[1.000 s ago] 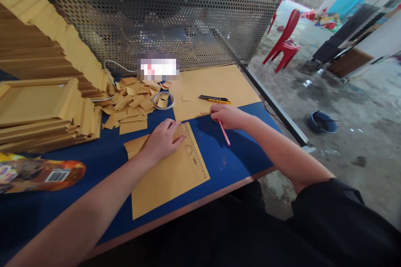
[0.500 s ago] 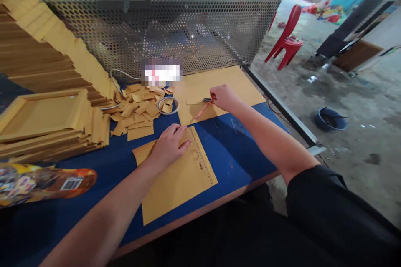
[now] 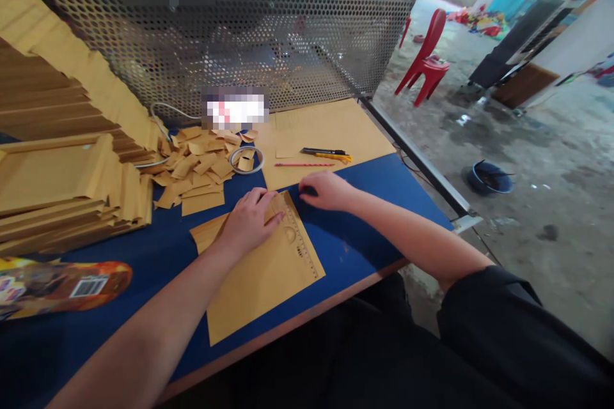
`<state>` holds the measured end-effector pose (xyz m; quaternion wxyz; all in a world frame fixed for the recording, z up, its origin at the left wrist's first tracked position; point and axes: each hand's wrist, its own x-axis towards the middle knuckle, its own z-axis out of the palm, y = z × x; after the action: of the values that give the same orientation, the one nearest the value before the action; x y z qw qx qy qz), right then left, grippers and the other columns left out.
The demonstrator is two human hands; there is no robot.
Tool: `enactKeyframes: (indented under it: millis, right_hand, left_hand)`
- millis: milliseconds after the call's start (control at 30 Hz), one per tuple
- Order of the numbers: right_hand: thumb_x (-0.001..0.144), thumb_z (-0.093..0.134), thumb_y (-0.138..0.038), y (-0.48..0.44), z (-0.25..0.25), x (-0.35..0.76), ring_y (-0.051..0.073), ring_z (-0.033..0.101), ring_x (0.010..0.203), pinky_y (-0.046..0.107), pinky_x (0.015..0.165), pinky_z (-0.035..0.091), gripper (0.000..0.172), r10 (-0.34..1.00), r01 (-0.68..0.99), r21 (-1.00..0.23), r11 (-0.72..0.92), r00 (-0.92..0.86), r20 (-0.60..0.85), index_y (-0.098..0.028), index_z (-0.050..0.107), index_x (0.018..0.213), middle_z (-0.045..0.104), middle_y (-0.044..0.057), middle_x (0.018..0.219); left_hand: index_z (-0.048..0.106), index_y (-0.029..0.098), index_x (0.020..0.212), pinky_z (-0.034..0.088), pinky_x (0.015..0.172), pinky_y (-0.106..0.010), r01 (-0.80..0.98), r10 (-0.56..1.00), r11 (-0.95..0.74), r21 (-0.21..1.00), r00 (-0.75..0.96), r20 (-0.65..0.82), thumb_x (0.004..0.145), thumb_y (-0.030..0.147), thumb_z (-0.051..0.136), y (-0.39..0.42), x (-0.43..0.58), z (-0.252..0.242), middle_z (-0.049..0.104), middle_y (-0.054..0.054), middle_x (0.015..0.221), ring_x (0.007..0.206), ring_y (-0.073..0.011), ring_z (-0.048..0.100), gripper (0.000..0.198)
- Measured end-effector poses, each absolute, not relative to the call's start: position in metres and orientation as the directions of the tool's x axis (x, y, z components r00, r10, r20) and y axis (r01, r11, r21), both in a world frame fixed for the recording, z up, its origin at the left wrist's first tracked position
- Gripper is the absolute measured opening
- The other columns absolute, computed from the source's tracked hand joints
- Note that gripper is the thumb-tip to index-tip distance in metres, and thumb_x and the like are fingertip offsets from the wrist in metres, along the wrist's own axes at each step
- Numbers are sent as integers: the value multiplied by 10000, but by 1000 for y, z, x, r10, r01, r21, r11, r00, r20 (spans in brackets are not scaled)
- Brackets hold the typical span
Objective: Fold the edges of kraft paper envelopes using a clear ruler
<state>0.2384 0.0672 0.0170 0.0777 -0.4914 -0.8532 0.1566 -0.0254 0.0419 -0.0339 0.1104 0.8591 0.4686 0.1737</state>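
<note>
My left hand [image 3: 247, 220] lies flat with fingers spread on a brown paper sheet [image 3: 254, 287], pressing near the top of a clear ruler [image 3: 300, 243]. The ruler, with a protractor cut-out, runs along the sheet's right edge. My right hand [image 3: 329, 190] is low over the blue table, just right of the sheet's top corner. Its fingers are curled together; whatever they may hold is hidden. Beyond it, a red pencil [image 3: 304, 165] lies on a larger brown sheet [image 3: 369, 128], beside a black cutter knife [image 3: 316, 151] and a yellow cutter knife [image 3: 339, 157].
A roll of tape [image 3: 247, 160] sits by a heap of small brown paper pieces [image 3: 201, 163]. Folded brown paper stacks [image 3: 57, 192] stand at the left, with a printed packet [image 3: 67, 287] in front. A perforated metal panel [image 3: 288, 32] bounds the table's back.
My right hand has put the pencil down on the larger sheet and moved toward me, down beside the ruler. My left hand stays on the sheet. The view has shifted slightly right.
</note>
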Motion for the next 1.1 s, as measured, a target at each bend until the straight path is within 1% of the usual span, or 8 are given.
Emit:
enactKeyframes:
  millis: [100,233,400,567,700,800,967,1100]
  right_hand:
    - [945,767,-184,46,7,227,187,725,993,291,887,514,266,830,715,-483,505,-555,47,-145,756,1208,805,104,1164]
    - [881,813,-169,47,-1,216,158,709,852,282,791,514,474,877,640,-676,366,-480,20,-138,665,1330,804,106,1185]
    - [839,845,-133,61,-8,205,155,711,870,272,781,507,571,906,626,-717,307,-422,20,-143,628,1367,795,117,1215]
    - [849,830,-128,60,-10,201,149,687,822,260,752,478,488,910,638,-710,298,-415,8,-135,664,1308,793,65,1047]
    - [884,794,-131,56,-12,200,150,675,838,260,774,469,374,900,648,-670,361,-429,69,-145,695,1244,787,55,1013]
    - [906,765,-123,54,-14,200,140,662,815,254,766,461,316,895,644,-663,382,-436,92,-148,700,1215,787,53,1015]
    - [908,766,-136,51,-15,200,144,661,818,254,759,463,257,894,643,-655,397,-432,119,-156,711,1159,789,54,1036]
    - [912,760,-112,52,-17,202,138,673,790,257,760,485,234,898,623,-679,389,-421,128,-149,723,1140,797,59,1022]
  left_hand:
    - [638,177,1402,540,1083,-544,769,837,-547,331,504,212,1039,504,557,41,-25,-34,660,-173,1281,1205,-369,645,495]
    - [625,188,1418,533,1083,-525,764,832,-555,330,506,226,1042,497,560,40,-26,-33,676,-169,1298,1207,-359,645,490]
    - [602,209,1461,513,1086,-521,758,829,-559,336,512,225,1054,522,545,41,-28,-32,697,-163,1351,1222,-359,645,517]
    - [635,182,1456,520,1055,-539,773,817,-576,265,534,218,1060,513,534,39,-26,-28,715,-184,1361,1222,-378,657,526]
    - [717,158,1342,507,1107,-592,777,788,-608,163,565,245,1075,448,512,31,-21,-24,679,-232,1472,1351,-420,625,444]
    - [707,161,1362,499,1180,-590,745,769,-639,192,609,197,1068,422,538,24,-19,-26,682,-227,1496,1392,-402,630,428]
    - [600,113,1513,444,1282,-598,754,788,-614,233,604,124,950,682,705,15,-18,-31,619,-257,1579,1489,-439,565,807]
    - [577,124,1544,416,1310,-593,763,801,-593,256,592,90,964,678,681,12,-17,-28,581,-238,1624,1525,-430,528,809]
